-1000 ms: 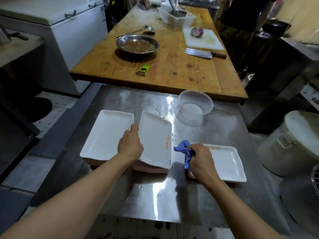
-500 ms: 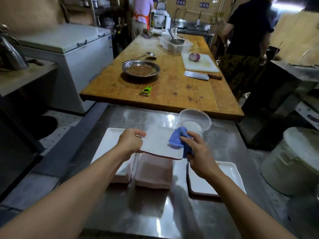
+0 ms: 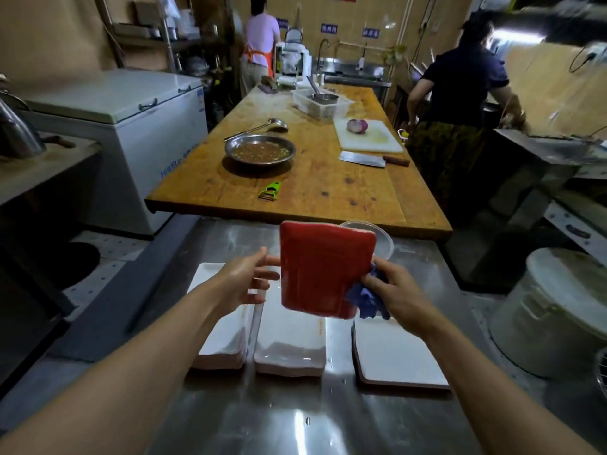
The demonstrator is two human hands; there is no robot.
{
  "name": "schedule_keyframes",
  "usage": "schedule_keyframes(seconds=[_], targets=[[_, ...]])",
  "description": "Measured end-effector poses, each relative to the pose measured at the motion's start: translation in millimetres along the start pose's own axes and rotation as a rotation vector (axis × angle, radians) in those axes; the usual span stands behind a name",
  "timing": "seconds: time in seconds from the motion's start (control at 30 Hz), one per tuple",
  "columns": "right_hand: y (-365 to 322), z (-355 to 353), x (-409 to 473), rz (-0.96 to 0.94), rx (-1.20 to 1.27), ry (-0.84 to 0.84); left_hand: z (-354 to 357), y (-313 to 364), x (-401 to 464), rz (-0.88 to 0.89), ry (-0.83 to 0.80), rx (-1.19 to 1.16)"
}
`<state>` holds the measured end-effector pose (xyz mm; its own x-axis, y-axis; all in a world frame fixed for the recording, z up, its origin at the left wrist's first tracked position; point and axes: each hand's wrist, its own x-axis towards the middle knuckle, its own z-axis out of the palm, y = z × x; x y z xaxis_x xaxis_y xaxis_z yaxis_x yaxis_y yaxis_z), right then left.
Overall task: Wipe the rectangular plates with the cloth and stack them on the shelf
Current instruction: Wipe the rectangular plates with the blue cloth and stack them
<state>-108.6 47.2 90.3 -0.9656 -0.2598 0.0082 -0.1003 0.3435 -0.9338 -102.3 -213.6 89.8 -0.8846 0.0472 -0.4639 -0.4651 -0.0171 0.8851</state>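
Now lifted: we have raised the plate (image 3: pixel 323 269) upright between our hands, red underside toward us, ready for wiping.
Left hand (image 3: pixel 244 282): spread, fingertips at plate's edge.
Right hand (image 3: pixel 392 292): pinches plate through blue cloth (image 3: pixel 366 298).
Count below hands: two stacks (image 3: pixel 290 348), one single plate (image 3: pixel 394 356).

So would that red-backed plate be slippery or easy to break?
Probably stiff: the plate stays flat held upright by one edge. Perhaps slippery, since droplets dot the table. The right hand grips it through the cloth. Fragility is unclear.
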Motion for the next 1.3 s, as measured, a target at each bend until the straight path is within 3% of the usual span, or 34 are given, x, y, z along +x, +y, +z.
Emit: schedule_keyframes(seconds=[0.13,0.23,0.3,0.4,0.47,0.6,0.7,0.8,0.9,1.3], targets=[[3,-6,0,0.120,0.410,-0.048,14,-2,-2,0.229,-0.075,0.017],[6,-6,2,0.185,0.488,-0.028,22,2,-7,0.298,-0.182,-0.077],[7,-4,4,0.228,0.518,0.008,23,3,-8,0.293,-0.186,-0.016],[6,-1,4,0.284,0.460,0.088,25,0,-7,0.291,-0.232,0.023],[2,1,4,0.289,0.334,0.237,25,-3,-6,0.282,-0.260,0.008],[-18,-5,4,0.120,0.196,0.523,25,-11,-1,0.241,-0.244,-0.077],[-40,-1,3,-0.087,0.156,0.426,27,-15,1,0.216,-0.242,-0.125],[-52,12,7,-0.234,-0.226,0.288,32,-17,0,0.212,-0.273,-0.139],[-53,19,22,-0.260,-0.506,0.195,37,-17,-4,0.217,-0.301,-0.140],[-29,61,-3,-0.499,-0.602,0.073,51,-16,-8,0.258,-0.163,-0.173]])
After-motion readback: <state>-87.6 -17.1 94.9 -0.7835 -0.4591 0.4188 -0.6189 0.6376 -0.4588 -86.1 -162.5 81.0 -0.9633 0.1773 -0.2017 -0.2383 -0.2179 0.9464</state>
